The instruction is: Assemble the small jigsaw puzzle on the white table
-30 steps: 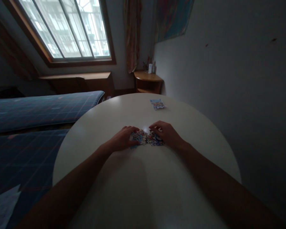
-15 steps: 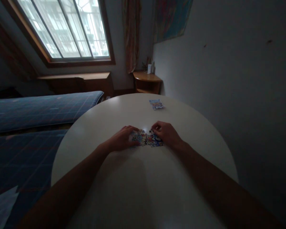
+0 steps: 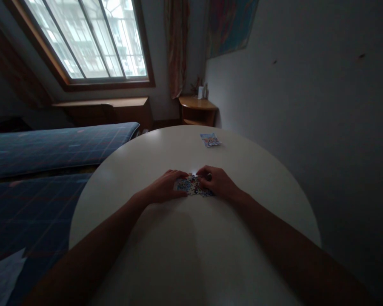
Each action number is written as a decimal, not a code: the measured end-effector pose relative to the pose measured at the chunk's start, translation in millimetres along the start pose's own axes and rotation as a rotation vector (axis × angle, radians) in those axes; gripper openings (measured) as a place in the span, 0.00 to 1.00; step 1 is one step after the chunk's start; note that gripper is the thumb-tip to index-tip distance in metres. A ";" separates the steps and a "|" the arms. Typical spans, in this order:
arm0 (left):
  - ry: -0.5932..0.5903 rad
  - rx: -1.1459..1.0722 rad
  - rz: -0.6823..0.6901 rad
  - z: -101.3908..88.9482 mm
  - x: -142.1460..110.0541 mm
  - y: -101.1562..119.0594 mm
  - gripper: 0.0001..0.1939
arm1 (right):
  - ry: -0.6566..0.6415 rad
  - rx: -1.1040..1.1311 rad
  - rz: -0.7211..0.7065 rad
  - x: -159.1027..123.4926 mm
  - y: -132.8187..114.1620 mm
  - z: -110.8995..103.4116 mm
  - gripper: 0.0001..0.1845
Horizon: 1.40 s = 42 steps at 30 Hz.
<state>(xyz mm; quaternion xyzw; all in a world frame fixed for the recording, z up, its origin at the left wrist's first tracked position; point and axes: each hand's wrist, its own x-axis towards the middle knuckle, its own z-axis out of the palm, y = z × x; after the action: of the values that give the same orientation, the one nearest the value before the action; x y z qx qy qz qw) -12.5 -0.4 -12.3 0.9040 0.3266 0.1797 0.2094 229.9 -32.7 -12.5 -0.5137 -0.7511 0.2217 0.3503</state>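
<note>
A small, colourful jigsaw puzzle (image 3: 191,185) lies flat on the white round table (image 3: 191,246), its pieces joined into a patch. My left hand (image 3: 164,186) grips the patch from the left, fingers along its far edge and thumb along its near edge. Over the right part of the puzzle is my right hand (image 3: 217,182), its fingers curled into a pinch at the far edge near the middle. A puzzle piece seems to be between those fingertips, mostly hidden by them. The same hand covers much of the puzzle's right side.
Farther back on the table lies a small printed packet (image 3: 210,140). A blue plaid mattress (image 3: 51,146) is on the left, with a paper sheet (image 3: 6,272) at the lower left. The wall (image 3: 293,106) runs along the right, and a corner shelf (image 3: 198,103) stands beyond the table.
My right hand has shifted left and slightly nearer, its fingertips now at the gap in the puzzle's far edge. The puzzle's right part has come closer to the left part. My left hand stays nearly still.
</note>
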 end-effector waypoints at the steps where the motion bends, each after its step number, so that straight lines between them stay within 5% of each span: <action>1: 0.001 -0.006 0.001 -0.3 -0.3 0.1 0.28 | -0.015 -0.004 -0.012 -0.7 -1.3 -0.3 0.06; 8: 0.036 -0.036 0.006 3.0 1.2 3.0 0.22 | -0.136 -0.013 -0.231 -2.8 -4.9 -0.2 0.03; 13: 0.108 -0.034 0.027 8.5 8.0 7.4 0.06 | -0.095 0.043 -0.137 -3.2 -6.4 2.5 0.05; 34: 0.255 -0.105 0.004 4.4 10.0 20.3 0.08 | -0.018 0.162 -0.012 -1.9 -7.8 2.5 0.09; 42: 0.333 0.036 -0.159 2.4 10.7 -2.9 0.10 | 0.073 -0.152 0.000 3.0 3.7 -1.8 0.12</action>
<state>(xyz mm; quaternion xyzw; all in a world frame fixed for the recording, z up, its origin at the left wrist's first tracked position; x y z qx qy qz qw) -5.2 8.1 -13.9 0.8367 0.4304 0.3038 0.1498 232.9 -28.6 -12.9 -0.5467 -0.7524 0.1452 0.3375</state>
